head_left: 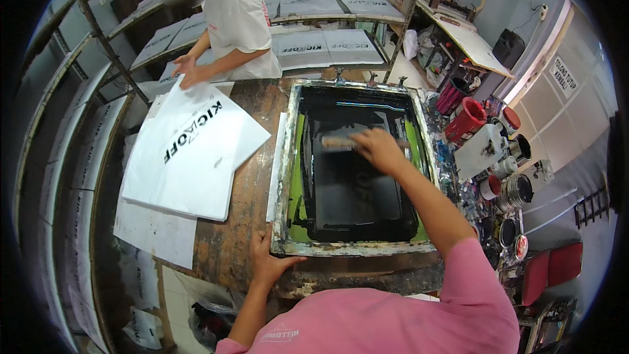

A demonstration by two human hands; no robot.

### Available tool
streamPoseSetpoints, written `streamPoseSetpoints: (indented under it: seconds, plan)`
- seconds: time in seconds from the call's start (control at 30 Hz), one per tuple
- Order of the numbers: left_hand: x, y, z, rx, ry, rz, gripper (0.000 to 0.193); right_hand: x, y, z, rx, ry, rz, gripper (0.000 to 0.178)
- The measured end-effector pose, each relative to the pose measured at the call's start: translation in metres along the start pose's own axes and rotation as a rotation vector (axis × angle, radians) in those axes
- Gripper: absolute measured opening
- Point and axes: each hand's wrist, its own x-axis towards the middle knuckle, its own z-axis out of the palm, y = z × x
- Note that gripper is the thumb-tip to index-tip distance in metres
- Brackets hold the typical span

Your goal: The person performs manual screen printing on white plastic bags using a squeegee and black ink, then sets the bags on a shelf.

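Note:
A screen-printing frame (280,183) with a worn, pale wooden border lies on the table in front of me. Black ink covers most of its mesh (354,190), with green showing along the sides. My right hand (380,149) grips a squeegee (337,142) that crosses the upper part of the mesh, slightly blurred. At the frame's near left corner is my left hand (267,263), its thumb along the near edge and its fingers up the left side, holding the corner. A sheet edge (278,157) shows beside the frame's left side.
Left of the frame lies a stack of white printed sheets (196,183), where a co-worker (239,26) handles the far corner. Ink cans and a red bucket (466,118) crowd the right side. Drying racks (327,16) with sheets stand behind and at left. Metal clamps (339,77) sit at the frame's far edge.

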Motion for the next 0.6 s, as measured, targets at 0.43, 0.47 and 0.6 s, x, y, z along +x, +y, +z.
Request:
streamPoseSetpoints:
  seconds: [0.43, 0.47, 0.6]
  plan:
    - [0.01, 0.012, -0.004, 0.063, -0.059, -0.028, 0.111, 0.095, 0.046, 0.069, -0.152, 0.174, 0.12, 0.036]
    - [0.009, 0.014, -0.006, 0.054, -0.071, -0.055, 0.111, 0.084, 0.033, 0.066, -0.143, 0.151, 0.113, 0.036]
    - [0.006, 0.008, -0.003, 0.092, -0.061, -0.016, 0.113, 0.015, -0.019, 0.051, -0.083, 0.11, 0.095, 0.039]
